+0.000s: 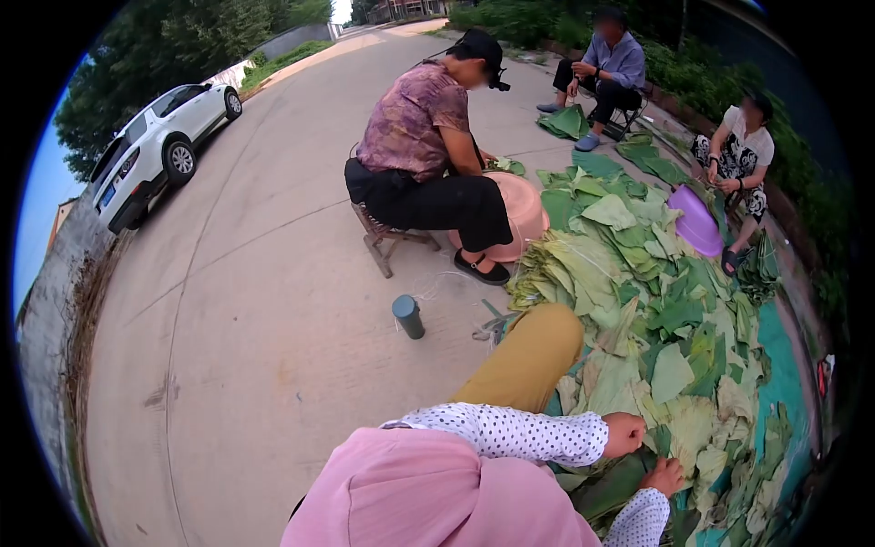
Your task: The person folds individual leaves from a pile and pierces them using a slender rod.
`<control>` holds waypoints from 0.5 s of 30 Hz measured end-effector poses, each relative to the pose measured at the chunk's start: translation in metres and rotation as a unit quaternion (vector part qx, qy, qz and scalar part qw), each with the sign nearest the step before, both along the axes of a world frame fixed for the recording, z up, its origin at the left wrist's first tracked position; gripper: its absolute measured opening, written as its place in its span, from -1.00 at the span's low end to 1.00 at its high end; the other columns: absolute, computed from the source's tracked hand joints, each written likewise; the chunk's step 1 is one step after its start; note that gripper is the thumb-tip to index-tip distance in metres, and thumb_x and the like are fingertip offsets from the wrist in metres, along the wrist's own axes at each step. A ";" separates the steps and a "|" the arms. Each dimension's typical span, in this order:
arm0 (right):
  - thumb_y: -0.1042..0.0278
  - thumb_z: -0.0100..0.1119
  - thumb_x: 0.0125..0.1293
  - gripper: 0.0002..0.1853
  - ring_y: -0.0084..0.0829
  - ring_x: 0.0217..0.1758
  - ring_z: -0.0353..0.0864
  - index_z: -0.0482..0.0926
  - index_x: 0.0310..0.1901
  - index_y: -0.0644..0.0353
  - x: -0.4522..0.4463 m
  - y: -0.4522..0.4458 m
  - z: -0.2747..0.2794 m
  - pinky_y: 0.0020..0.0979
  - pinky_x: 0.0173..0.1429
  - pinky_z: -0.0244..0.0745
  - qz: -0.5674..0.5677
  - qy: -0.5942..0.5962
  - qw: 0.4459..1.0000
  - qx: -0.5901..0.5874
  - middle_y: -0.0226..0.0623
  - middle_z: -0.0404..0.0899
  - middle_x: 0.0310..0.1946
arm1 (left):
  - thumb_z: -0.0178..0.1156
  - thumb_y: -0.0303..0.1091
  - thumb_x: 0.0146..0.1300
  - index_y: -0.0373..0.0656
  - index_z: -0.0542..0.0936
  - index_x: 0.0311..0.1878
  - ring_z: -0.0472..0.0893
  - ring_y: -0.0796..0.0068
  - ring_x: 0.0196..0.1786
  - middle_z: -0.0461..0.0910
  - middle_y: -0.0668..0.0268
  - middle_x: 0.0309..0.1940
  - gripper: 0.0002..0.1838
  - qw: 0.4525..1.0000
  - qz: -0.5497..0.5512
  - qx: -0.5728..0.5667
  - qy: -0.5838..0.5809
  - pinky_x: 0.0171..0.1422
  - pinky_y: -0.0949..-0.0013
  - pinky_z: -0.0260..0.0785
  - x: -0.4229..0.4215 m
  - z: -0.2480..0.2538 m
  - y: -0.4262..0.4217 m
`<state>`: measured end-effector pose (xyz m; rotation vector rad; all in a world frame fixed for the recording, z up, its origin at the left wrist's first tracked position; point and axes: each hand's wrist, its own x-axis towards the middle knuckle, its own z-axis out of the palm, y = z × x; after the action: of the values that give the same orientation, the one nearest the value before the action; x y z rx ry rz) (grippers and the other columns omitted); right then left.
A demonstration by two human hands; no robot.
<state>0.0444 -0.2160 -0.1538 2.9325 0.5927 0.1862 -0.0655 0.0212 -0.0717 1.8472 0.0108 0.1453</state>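
My left hand (625, 435), at the end of a white polka-dot sleeve, is closed above the leaves at the lower right; what lies inside its fingers is hidden. Just below it, my right hand (664, 476) has its fingers curled over the edge of a dark green leaf (609, 490). Beneath and around both hands spreads a thick layer of large, flat leaves (672, 372), some fresh green, others pale and yellowish. My bent knee (538, 351) in mustard trousers is beside the pile, and pink cloth (410, 492) fills the bottom of the view.
A person (419, 137) on a low stool bends over a pink basin (518, 214). Two more people sit beyond the leaves, one near a purple basin (695, 221). A dark green cylindrical container (408, 316) stands on the concrete. A white car (164, 146) is parked at left.
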 end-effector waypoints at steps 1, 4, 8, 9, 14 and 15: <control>0.45 0.26 0.02 -0.66 -0.15 0.18 0.35 0.60 -0.09 -0.01 0.000 -0.003 -0.001 -0.07 0.20 0.18 0.001 -0.021 1.000 0.005 -0.25 0.43 0.03 | 0.17 -0.35 0.16 -0.21 0.56 -0.33 0.61 0.20 -0.34 0.61 0.15 -0.42 -0.87 1.000 -0.009 0.002 -0.001 -0.22 0.21 0.44 -0.001 -0.005 -0.001; 0.41 0.13 0.12 -0.77 -0.18 0.12 0.34 0.64 -0.17 0.02 -0.002 -0.014 0.004 -0.10 0.22 0.14 -0.028 -0.021 0.999 -0.003 -0.30 0.43 -0.03 | 0.14 -0.36 0.18 -0.23 0.56 -0.28 0.60 0.27 -0.34 0.60 0.16 -0.40 -0.86 1.000 -0.018 0.006 -0.020 -0.22 0.26 0.44 -0.002 0.003 0.003; 0.40 0.17 0.08 -0.77 -0.19 0.12 0.34 0.64 -0.18 -0.01 0.002 -0.035 0.001 -0.10 0.23 0.13 -0.064 -0.009 0.998 0.005 -0.30 0.43 -0.02 | 0.20 -0.34 0.16 -0.21 0.56 -0.33 0.60 0.17 -0.31 0.60 0.13 -0.40 -0.87 0.999 -0.014 -0.044 0.012 -0.19 0.20 0.44 0.001 0.000 0.004; 0.39 0.19 0.07 -0.75 -0.19 0.15 0.33 0.64 -0.17 -0.02 0.002 -0.040 0.000 -0.10 0.25 0.11 -0.068 0.001 0.998 0.011 -0.30 0.43 0.00 | 0.21 -0.33 0.18 -0.21 0.56 -0.32 0.60 0.17 -0.32 0.60 0.13 -0.41 -0.86 0.998 -0.005 -0.052 0.016 -0.19 0.20 0.44 0.002 -0.003 0.004; 0.37 0.22 0.05 -0.66 -0.17 0.32 0.24 0.65 -0.06 -0.04 0.003 -0.048 0.001 -0.03 0.39 0.02 -0.100 0.052 0.993 0.017 -0.26 0.42 0.14 | 0.19 -0.37 0.25 -0.24 0.56 -0.24 0.58 0.44 -0.33 0.61 0.22 -0.40 -0.87 0.998 -0.030 -0.048 0.033 -0.20 0.34 0.43 0.009 -0.008 0.003; 0.38 0.23 0.05 -0.61 -0.15 0.38 0.19 0.64 -0.01 -0.03 0.006 -0.041 0.004 0.01 0.43 -0.05 -0.069 0.031 0.997 0.020 -0.24 0.39 0.21 | 0.19 -0.37 0.26 -0.23 0.57 -0.23 0.57 0.47 -0.33 0.61 0.24 -0.40 -0.87 0.997 -0.026 -0.057 0.043 -0.20 0.36 0.43 0.010 -0.010 0.003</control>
<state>0.0500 -0.2573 -0.1502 3.0136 0.3953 0.0921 -0.0551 0.0239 -0.0820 1.7378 0.0309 0.0277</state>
